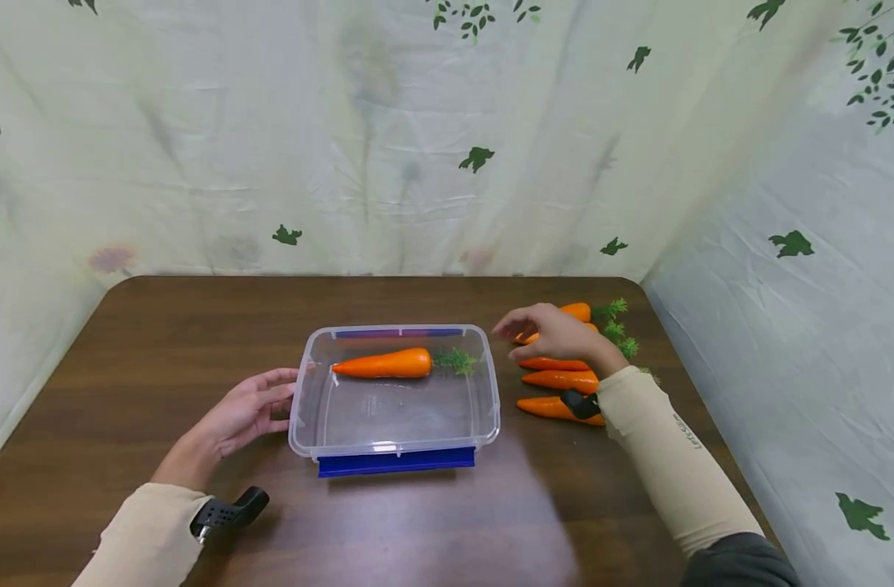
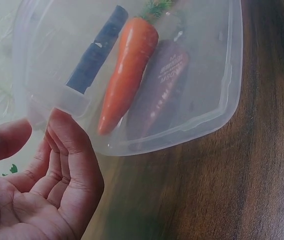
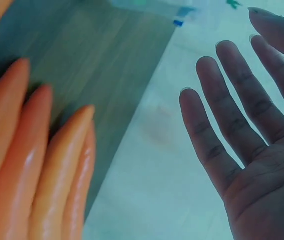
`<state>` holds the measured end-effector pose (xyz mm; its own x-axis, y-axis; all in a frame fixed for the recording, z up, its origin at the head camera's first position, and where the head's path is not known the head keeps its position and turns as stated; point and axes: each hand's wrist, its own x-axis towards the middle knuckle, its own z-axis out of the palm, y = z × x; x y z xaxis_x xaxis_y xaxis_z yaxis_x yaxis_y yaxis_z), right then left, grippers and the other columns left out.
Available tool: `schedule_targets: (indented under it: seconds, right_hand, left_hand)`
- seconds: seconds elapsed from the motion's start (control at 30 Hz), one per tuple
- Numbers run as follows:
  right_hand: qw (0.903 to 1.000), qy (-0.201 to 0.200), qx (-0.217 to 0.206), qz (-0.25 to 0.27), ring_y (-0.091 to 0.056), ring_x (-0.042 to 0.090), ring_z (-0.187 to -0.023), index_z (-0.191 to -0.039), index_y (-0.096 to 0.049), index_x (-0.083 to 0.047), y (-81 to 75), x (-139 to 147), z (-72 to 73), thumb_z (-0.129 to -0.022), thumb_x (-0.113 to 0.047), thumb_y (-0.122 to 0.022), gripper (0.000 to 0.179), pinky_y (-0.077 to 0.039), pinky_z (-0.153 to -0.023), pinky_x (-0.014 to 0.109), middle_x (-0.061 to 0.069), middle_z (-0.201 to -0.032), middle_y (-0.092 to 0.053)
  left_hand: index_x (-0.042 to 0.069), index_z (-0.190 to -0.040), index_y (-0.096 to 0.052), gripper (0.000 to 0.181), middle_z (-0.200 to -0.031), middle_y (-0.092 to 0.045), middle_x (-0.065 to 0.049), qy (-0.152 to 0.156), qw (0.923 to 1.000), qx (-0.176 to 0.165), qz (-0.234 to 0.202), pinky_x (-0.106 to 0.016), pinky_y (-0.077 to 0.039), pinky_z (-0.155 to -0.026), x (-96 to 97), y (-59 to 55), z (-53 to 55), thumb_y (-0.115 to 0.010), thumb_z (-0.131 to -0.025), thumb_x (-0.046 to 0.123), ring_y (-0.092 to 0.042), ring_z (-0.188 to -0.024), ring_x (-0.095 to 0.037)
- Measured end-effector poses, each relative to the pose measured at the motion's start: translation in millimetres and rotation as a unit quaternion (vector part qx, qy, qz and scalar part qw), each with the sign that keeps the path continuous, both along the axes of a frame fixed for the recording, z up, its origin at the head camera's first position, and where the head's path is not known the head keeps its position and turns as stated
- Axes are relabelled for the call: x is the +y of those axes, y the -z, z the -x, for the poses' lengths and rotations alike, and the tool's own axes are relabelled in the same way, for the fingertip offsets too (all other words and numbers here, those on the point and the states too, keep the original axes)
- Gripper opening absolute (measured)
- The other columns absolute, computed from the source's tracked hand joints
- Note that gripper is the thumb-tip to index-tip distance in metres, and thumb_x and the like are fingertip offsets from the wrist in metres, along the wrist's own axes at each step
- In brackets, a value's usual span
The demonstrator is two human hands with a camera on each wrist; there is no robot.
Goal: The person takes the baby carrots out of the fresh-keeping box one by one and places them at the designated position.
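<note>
A clear plastic box (image 1: 396,424) with blue clips stands in the middle of the table. One orange carrot (image 1: 388,364) with a green tuft lies inside it, tip to the left. My left hand (image 1: 252,408) is at the box's left side, fingertips right at the wall. In the left wrist view its thumb and fingers (image 2: 74,150) are apart, with nothing between them. Over the carrots (image 1: 560,381) on the right, my right hand (image 1: 553,333) hovers with its fingers spread and holds nothing, as the right wrist view shows; it partly covers them.
The several carrots lie side by side on the brown wooden table (image 1: 219,326), tips to the left and green tops (image 1: 614,330) to the right. Behind the table and along its right side hangs a pale leaf-patterned cloth (image 1: 403,147).
</note>
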<state>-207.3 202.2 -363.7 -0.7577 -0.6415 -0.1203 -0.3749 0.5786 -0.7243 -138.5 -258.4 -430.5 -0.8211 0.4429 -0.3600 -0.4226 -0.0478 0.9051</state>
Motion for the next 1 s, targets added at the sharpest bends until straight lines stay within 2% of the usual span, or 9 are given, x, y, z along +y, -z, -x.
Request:
schedule_targets:
  seconds: [0.23,0.43,0.63,0.83,1.0]
  right_hand:
    - [0.9995,-0.022,-0.024,0.001,-0.061,0.035,-0.105,-0.119,-0.064,0.0,-12.4,-32,11.1,-0.082,-0.002,-0.073,0.038,-0.05,-0.093,0.045,0.014,-0.115,-0.065]
    - [0.9967,-0.061,-0.052,-0.016,-0.059,0.033,-0.11,-0.121,-0.063,0.0,-19.9,-61,19.7,-0.082,-0.004,-0.075,0.041,-0.05,-0.095,0.04,0.015,-0.119,-0.064]
    - [0.9932,-0.089,-0.068,-0.032,-0.059,0.033,-0.111,-0.122,-0.063,-0.001,-16.2,-88,27.8,-0.081,-0.005,-0.076,0.043,-0.051,-0.09,0.031,0.015,-0.122,-0.063]
    - [0.9845,-0.133,-0.111,-0.026,-0.058,0.034,-0.112,-0.122,-0.063,0.001,-10.4,-111,31.9,-0.08,-0.002,-0.076,0.043,-0.05,-0.09,0.027,0.015,-0.124,-0.062]
    - [0.9801,-0.14,-0.136,-0.035,-0.058,0.03,-0.114,-0.123,-0.063,0.001,-3.4,-130,32.6,-0.081,-0.002,-0.075,0.044,-0.05,-0.089,0.025,0.016,-0.124,-0.062]
  left_hand:
    - [0.014,-0.12,-0.05,0.02,-0.11,-0.065,0.0,-0.003,0.9999,0.004,-0.012,-0.038,-0.055,-0.084,0.3,0.0,0.1,-0.05,-0.101,0.015,-0.064,-0.099,-0.018]
    - [0.015,-0.121,-0.052,0.02,-0.112,-0.065,0.001,0.001,0.9998,0.004,-0.022,-0.038,-0.054,-0.085,-1.4,0.5,-0.3,-0.049,-0.101,0.014,-0.064,-0.101,-0.017]
    - [0.015,-0.123,-0.052,0.022,-0.113,-0.064,0.001,0.001,0.9997,0.002,-0.025,-0.038,-0.054,-0.086,-0.8,1.3,-1.1,-0.049,-0.101,0.015,-0.064,-0.102,-0.017]
    - [0.008,-0.129,-0.045,0.03,-0.115,-0.061,-0.002,-0.001,0.9999,0.009,0.006,-0.04,-0.054,-0.087,0.6,1.9,-0.9,-0.05,-0.101,0.018,-0.062,-0.102,-0.019]
    - [0.006,-0.135,-0.04,0.038,-0.12,-0.056,-0.004,-0.003,0.9995,0.011,0.028,-0.043,-0.052,-0.09,-0.4,2.6,-0.8,-0.049,-0.101,0.02,-0.059,-0.106,-0.021]
